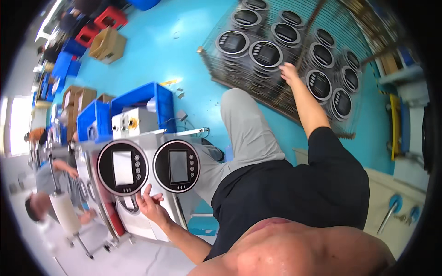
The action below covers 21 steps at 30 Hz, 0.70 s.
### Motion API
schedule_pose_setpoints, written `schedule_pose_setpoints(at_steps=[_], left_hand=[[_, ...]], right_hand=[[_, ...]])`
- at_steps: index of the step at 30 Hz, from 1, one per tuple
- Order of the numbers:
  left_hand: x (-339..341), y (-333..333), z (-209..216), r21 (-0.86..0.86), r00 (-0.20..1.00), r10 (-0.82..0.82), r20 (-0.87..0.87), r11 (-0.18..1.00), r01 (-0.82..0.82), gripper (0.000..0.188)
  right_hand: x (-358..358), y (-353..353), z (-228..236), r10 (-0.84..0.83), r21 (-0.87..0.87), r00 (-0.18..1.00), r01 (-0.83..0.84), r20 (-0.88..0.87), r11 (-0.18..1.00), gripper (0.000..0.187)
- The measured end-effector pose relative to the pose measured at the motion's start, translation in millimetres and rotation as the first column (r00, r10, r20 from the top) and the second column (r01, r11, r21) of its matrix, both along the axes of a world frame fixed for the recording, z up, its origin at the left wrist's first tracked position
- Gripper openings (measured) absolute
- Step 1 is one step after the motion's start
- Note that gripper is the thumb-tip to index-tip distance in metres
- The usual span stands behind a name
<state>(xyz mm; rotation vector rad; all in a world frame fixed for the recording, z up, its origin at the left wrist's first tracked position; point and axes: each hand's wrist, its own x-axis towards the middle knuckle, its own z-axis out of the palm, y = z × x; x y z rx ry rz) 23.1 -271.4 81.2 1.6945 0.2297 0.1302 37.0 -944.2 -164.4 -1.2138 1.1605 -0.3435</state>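
Two round black panels with grey rims lie side by side on the work table at my left. The left panel [107,171] has a white rectangle in its middle, the right panel [161,167] a dark grey one. My left hand [153,206] is just below the left panel, fingers apart, holding nothing. My right arm stretches out to a wire cage [216,73] with several stacks of similar round panels. There my right hand [289,73] is at the rim of a stacked panel [266,54]. Its fingers are blurred, and whether they touch the rim is unclear.
Behind the table panels are a white box with knobs [136,122] and a blue bin [164,99]. An open carton [108,45] and red crates [111,18] sit farther off on the blue floor. Another person [43,202] is across the table, by a white roll [66,214].
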Motion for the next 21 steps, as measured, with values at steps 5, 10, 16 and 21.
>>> schedule_pose_setpoints(at_steps=[5,10,16,21], left_hand=[[-9,16,-4,0.108,0.987,0.138,-0.076,0.986,-0.130,0.038],[-6,22,-8,0.070,0.985,0.116,-0.130,0.992,-0.107,0.039],[-17,47,-33,-0.058,0.980,0.161,-0.118,0.984,-0.169,0.035],[-31,72,-44,-0.062,0.962,0.229,-0.146,0.969,-0.240,0.034]], right_hand=[[20,-11,-66,0.045,0.286,0.983,-0.096,0.178,0.954,0.029],[41,-47,-88,-0.003,0.267,0.979,-0.053,0.202,0.962,0.020],[33,-40,-85,-0.021,0.132,0.960,-0.016,0.281,0.991,0.013],[-3,-49,-100,-0.258,0.157,0.960,0.240,0.111,0.958,0.029]])
